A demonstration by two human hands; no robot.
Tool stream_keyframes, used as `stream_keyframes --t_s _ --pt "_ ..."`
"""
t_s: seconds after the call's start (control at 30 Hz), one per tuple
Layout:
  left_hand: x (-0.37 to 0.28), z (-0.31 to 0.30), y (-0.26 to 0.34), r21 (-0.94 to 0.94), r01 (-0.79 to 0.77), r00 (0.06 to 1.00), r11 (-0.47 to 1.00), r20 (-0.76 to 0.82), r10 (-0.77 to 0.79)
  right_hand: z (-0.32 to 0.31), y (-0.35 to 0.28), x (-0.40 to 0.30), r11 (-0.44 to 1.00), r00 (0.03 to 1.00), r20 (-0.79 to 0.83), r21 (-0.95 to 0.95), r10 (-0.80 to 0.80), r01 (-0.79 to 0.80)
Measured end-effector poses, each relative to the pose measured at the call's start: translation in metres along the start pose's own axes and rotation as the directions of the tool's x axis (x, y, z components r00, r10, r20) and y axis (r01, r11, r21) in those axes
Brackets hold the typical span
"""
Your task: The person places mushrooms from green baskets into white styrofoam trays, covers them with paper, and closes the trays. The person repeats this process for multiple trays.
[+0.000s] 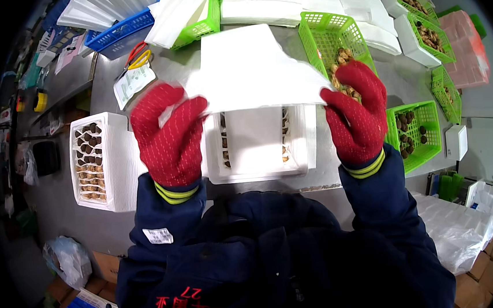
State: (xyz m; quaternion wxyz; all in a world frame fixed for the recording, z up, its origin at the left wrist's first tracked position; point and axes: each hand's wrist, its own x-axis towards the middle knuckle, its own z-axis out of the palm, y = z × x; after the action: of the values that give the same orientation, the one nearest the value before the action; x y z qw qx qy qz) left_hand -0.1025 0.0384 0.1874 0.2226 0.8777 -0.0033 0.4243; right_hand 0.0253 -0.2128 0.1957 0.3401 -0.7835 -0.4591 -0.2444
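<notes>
Both of my hands wear red knitted gloves. Between them stretches a white paper or foam sheet [257, 75], its near corners pinched by my left hand [171, 131] and my right hand [356, 112]. Under the sheet's near edge stands a white foam box [259, 176]. Another white sheet [254, 140] lies over the middle of that box, and small brown mushroom-like pieces [225, 151] show along both sides. To the left of my left hand, a second foam box [119, 164] holds rows of dark and tan pieces divided by white liner.
Behind the raised sheet are a green basket [313, 40] of tan pieces and white sheet stacks [261, 5]. Scissors [137, 58] lie on a packet [134, 84] at back left. A green basket [430, 139] with dark pieces stands right. The metal table's edge [323, 187] runs before me.
</notes>
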Motion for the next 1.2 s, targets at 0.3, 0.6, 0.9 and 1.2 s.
stream_keyframes --t_s 0.3,0.6,0.9,1.2 --pt "-0.169 0.042 -0.046 -0.031 -0.173 0.735 0.984 0.661 0.15 0.06 0.019 -0.138 0.993 0.754 0.646 0.083 -0.12 0.087" --pt "-0.156 0.052 -0.042 0.029 -0.265 0.392 0.964 0.917 0.08 0.072 0.018 -0.125 0.97 0.522 0.823 0.143 -0.226 0.194" --pt "-0.173 0.063 0.001 -0.292 0.029 0.677 0.956 0.71 0.196 0.063 0.006 -0.148 0.994 0.6 0.799 0.09 -0.038 -0.058" --pt "-0.164 0.061 0.009 -0.247 0.037 0.628 0.968 0.76 0.17 0.056 0.148 -0.166 0.73 0.828 0.209 -0.612 0.52 -0.305"
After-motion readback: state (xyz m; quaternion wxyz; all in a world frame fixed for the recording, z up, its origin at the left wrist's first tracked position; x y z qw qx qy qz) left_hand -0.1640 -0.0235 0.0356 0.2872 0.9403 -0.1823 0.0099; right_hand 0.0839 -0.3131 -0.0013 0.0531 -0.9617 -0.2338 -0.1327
